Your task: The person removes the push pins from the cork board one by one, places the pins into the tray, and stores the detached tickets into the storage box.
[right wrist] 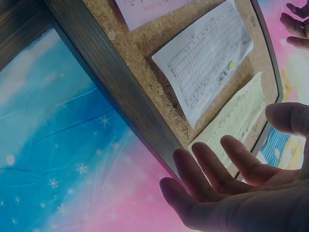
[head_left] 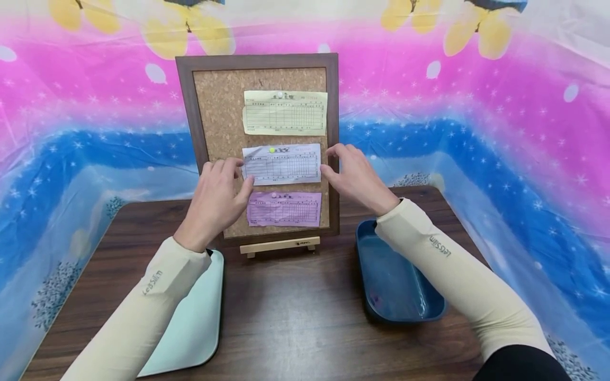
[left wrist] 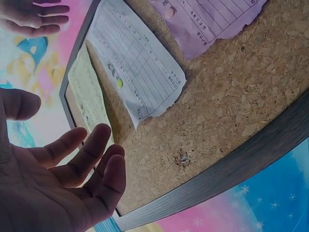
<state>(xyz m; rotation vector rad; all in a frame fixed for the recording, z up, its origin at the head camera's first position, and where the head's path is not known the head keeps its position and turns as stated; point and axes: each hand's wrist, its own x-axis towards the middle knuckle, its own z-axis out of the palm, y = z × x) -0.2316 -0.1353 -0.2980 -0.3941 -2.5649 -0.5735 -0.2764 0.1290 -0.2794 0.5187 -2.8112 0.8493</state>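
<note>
A framed cork board point(head_left: 219, 106) stands upright, with three printed slips pinned to it one above another: pale yellow point(head_left: 286, 119), white point(head_left: 290, 168) and purple point(head_left: 284, 212). A green pushpin point(head_left: 272, 150) holds the white slip near its top edge. My left hand point(head_left: 214, 196) is at that slip's left edge, fingers loosely bent. At its right edge is my right hand point(head_left: 355, 172), thumb and forefinger spread apart. In the wrist views, the left palm point(left wrist: 53, 198) and the right palm point(right wrist: 251, 203) have nothing in them and face the board, off the paper.
A small wooden easel point(head_left: 281, 245) supports the board on the dark wooden table point(head_left: 281, 317). A pale mint tray point(head_left: 190, 328) lies at the left, under my left forearm. At the right stands a blue rectangular bin point(head_left: 395, 280). Patterned cloth point(head_left: 391, 95) hangs behind.
</note>
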